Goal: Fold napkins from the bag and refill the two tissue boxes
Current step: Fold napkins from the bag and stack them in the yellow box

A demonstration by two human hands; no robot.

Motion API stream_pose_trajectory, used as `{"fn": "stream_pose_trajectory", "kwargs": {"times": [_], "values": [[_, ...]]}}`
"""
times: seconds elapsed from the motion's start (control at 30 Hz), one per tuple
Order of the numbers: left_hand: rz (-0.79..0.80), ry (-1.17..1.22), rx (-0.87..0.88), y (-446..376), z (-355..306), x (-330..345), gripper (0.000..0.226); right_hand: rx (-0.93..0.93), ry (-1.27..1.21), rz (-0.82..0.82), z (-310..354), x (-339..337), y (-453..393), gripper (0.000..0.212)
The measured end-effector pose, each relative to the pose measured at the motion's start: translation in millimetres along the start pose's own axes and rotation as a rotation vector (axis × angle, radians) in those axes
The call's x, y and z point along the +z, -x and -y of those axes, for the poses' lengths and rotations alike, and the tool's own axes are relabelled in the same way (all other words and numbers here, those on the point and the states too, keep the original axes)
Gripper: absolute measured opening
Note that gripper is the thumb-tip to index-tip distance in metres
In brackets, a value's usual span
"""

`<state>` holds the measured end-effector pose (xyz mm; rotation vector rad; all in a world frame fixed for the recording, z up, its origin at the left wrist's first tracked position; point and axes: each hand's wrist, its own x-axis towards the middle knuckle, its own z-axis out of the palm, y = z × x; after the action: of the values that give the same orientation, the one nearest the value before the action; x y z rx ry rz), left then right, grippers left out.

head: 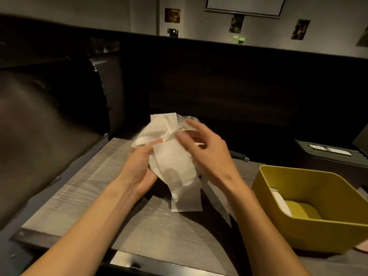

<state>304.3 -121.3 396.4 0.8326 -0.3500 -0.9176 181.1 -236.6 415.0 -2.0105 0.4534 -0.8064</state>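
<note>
Seat: a dark bench point(39, 126) fills our left, apart from the work.
Table: we work over a grey wood-grain table point(79, 188) with a metal strip at the near edge.
Left hand: our left hand point(139, 166) is cupped under the napkins point(171, 162), thumb laid over their upper left edge, so it holds the bunch from below.
Napkins: a loose white bunch, held above the table between our hands; one sheet hangs down until its lower end meets the tabletop. We judge the fold is unfinished, for the sheets are crumpled and uneven.
Bag: clear plastic point(189, 120) shows just behind the napkins, near our right fingertips; we cannot tell how many napkins it holds.
Right hand: our right hand point(203, 144) reaches in from the right, fingers bent towards the top of the bunch. It is blurred, so we cannot tell whether it pinches a sheet or only touches it.
Yellow box: a yellow box point(302, 232) stands open on our right, near the napkins but apart. Only a small white stack point(280, 202) lies inside, so we judge it is mostly unfilled.
Second box: a dark box point(326, 154) with a white slit in its top sits farther right; we cannot see its contents.
Left to do: finishing this fold, many more folds, and topping up both boxes.
</note>
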Motion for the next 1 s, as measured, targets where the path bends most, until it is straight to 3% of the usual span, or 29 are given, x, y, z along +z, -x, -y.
{"fn": "stream_pose_trajectory", "kwargs": {"times": [0.1, 0.2, 0.37, 0.53, 0.8, 1.0], "values": [[-0.016, -0.022, -0.013, 0, 1, -2, 0.039, -0.069, 0.346, 0.155, -9, 4, 2, 0.081], [-0.063, -0.036, 0.021, 3, -1, 2, 0.035, -0.069, 0.322, 0.088, -14, 6, 1, 0.073], [-0.075, -0.022, 0.058, 4, -2, 2, 0.032, -0.143, 0.159, -0.091, -9, 2, 0, 0.047], [0.007, -0.011, 0.03, 6, 0, 1, 0.035, -0.15, -0.304, -0.302, 17, -12, -14, 0.025], [0.104, -0.03, -0.045, 13, -2, 10, 0.032, -0.141, -0.175, -0.259, 28, 0, -65, 0.033], [0.039, -0.028, -0.061, 12, -5, 8, 0.034, -0.25, -0.085, -0.136, 14, 6, -18, 0.055]]}}
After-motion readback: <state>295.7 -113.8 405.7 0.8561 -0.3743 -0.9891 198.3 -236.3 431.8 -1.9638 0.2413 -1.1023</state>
